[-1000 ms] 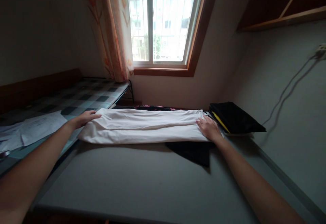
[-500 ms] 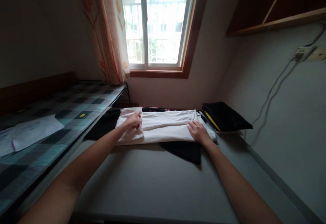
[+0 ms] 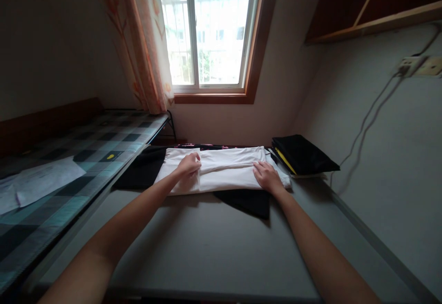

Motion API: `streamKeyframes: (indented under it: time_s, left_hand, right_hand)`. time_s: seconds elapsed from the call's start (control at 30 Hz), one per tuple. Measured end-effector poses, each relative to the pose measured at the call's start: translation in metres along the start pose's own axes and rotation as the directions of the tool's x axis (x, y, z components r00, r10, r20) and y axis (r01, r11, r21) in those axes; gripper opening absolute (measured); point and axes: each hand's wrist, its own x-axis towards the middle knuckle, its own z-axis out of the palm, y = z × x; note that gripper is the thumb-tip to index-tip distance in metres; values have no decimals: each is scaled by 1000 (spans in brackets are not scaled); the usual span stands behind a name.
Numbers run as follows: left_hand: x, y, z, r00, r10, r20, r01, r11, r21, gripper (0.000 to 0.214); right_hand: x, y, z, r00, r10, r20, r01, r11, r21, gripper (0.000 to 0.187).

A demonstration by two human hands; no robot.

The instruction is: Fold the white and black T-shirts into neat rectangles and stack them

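- The plain grey counter [image 3: 207,248] fills the lower half of the view and carries the cloths at its far end, below the window.
- A bed with a blue-green checked cover [image 3: 86,156] stands just beside the counter on the left.
- The wood-framed window [image 3: 210,32] is bright, and a pale curtain with an orange flower pattern [image 3: 145,41] hangs at its left side.
- An open brown wooden shelf [image 3: 373,9] is fixed high on the right wall. Its compartments are dark, so I cannot tell what is in them.
- The long white folded cloth [image 3: 228,170] lies across the far end of the counter, its left end turned over onto itself.
- A flat black cloth [image 3: 245,200] lies under the white one and shows at both its left and its near side.
- A folded black pile with a yellow strip [image 3: 304,154] sits just right of the white cloth.
- White paper sheets [image 3: 37,179] lie on the bed cover.
- The left hand [image 3: 188,163] has bent fingers and grips the turned-over left end of the white cloth.
- The right hand [image 3: 265,177] is released and lies flat, palm down, on the right part of the white cloth.
- A wall socket with dark cables [image 3: 405,64] is on the right wall.
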Motion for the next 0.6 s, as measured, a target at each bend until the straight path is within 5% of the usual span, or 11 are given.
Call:
streamKeyframes:
  time_s: [0.4, 0.6]
  left_hand:
    - [-12, 8, 28, 988, 18, -153, 35, 942, 333, 29]
    - [-20, 7, 42, 971, 157, -182, -64, 899, 433, 31]
  right_hand:
    - [-1, -2, -2, 1000, 18, 23, -18, 1000, -4, 45]
    - [-5, -7, -4, 1000, -10, -25, 8, 998, -65, 45]
